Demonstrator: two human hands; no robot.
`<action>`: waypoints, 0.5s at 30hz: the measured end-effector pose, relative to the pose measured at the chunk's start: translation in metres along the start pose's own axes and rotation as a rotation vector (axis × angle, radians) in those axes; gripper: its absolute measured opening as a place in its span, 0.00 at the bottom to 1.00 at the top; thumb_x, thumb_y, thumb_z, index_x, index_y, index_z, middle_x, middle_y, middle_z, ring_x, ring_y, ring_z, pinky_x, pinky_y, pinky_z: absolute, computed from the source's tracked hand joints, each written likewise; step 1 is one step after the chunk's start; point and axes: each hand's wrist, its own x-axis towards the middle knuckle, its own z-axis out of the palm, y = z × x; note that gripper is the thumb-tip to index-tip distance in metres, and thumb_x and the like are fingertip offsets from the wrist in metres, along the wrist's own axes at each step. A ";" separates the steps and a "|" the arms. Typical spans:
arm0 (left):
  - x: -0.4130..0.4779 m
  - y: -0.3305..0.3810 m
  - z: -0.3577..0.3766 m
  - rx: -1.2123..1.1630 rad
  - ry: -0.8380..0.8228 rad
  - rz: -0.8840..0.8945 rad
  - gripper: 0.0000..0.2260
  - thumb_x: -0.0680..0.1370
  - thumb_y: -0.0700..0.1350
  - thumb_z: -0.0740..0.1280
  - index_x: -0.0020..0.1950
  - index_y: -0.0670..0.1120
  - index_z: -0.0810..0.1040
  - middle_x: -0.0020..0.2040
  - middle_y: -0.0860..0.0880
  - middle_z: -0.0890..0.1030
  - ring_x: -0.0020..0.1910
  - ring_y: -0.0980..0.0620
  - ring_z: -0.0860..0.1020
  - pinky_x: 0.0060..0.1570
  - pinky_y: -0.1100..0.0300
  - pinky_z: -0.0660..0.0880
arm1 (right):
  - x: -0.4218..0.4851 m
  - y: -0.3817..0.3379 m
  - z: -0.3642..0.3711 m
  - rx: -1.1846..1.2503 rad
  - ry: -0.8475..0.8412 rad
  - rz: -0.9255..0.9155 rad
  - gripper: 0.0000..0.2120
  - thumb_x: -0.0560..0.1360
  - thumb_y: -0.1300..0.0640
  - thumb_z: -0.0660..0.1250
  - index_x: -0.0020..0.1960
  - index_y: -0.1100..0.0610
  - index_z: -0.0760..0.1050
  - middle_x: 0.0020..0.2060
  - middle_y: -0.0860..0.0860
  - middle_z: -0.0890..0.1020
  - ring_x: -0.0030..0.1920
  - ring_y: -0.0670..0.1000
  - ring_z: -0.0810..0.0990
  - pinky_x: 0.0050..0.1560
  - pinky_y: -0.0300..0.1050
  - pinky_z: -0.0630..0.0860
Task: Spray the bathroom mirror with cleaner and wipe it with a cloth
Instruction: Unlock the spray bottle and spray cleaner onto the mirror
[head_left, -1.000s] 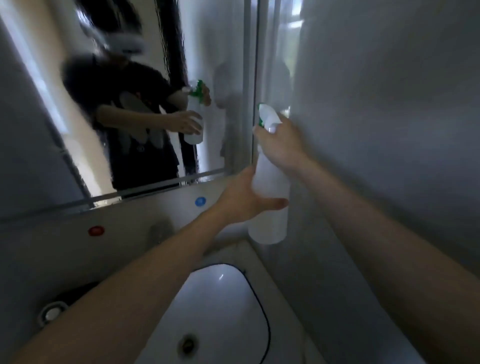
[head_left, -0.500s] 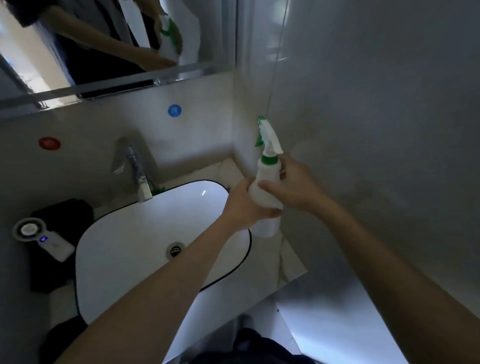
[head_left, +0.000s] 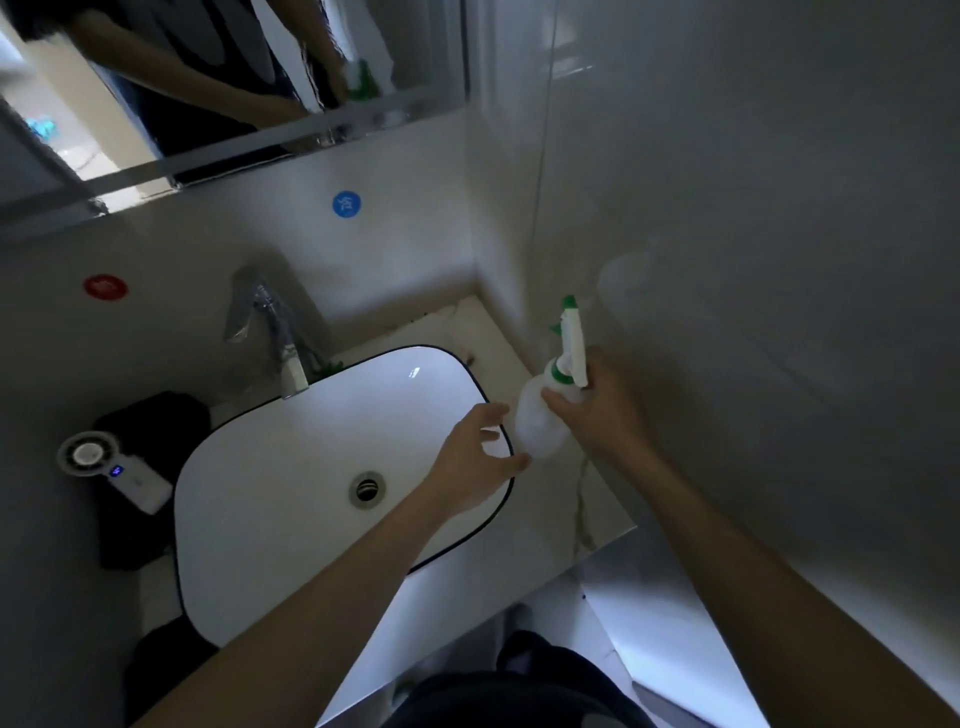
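Plainly the spray bottle (head_left: 540, 421), upright beside the sink (head_left: 322, 467) at the wall corner, looks light, smooth plastic, best gripped at the neck under its trigger, where the right hand (head_left: 602, 410) clasps it while the left hand (head_left: 472, 462), half-open, touches its base.

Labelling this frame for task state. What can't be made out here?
Head view only:
- Mirror: upper part cut off by the top edge; spray or streaks not discernible.
- Cloth: none identifiable; the dark item left of the basin is too dim to name.
- Spray bottle: fill level unreadable; neck covered by the right hand.
- Left hand: contact with the bottle unclear.
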 end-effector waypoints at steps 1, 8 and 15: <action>-0.002 -0.007 0.000 0.007 0.003 -0.019 0.27 0.75 0.44 0.78 0.72 0.48 0.73 0.65 0.52 0.75 0.63 0.51 0.76 0.57 0.59 0.74 | 0.002 0.008 0.005 0.008 -0.014 0.014 0.17 0.69 0.45 0.74 0.54 0.47 0.74 0.46 0.46 0.81 0.45 0.50 0.82 0.46 0.54 0.82; -0.006 -0.022 -0.001 -0.108 -0.009 -0.137 0.13 0.76 0.39 0.75 0.59 0.46 0.81 0.58 0.45 0.83 0.57 0.47 0.82 0.57 0.55 0.79 | -0.004 0.046 0.035 -0.026 -0.064 0.102 0.15 0.71 0.57 0.76 0.49 0.52 0.71 0.40 0.45 0.76 0.38 0.47 0.76 0.33 0.41 0.67; -0.009 -0.020 -0.006 -0.160 0.005 -0.143 0.13 0.77 0.38 0.73 0.61 0.45 0.81 0.58 0.48 0.84 0.48 0.55 0.83 0.43 0.65 0.78 | -0.009 0.061 0.046 -0.013 -0.084 0.144 0.23 0.69 0.56 0.79 0.57 0.55 0.71 0.51 0.51 0.78 0.49 0.53 0.78 0.44 0.45 0.73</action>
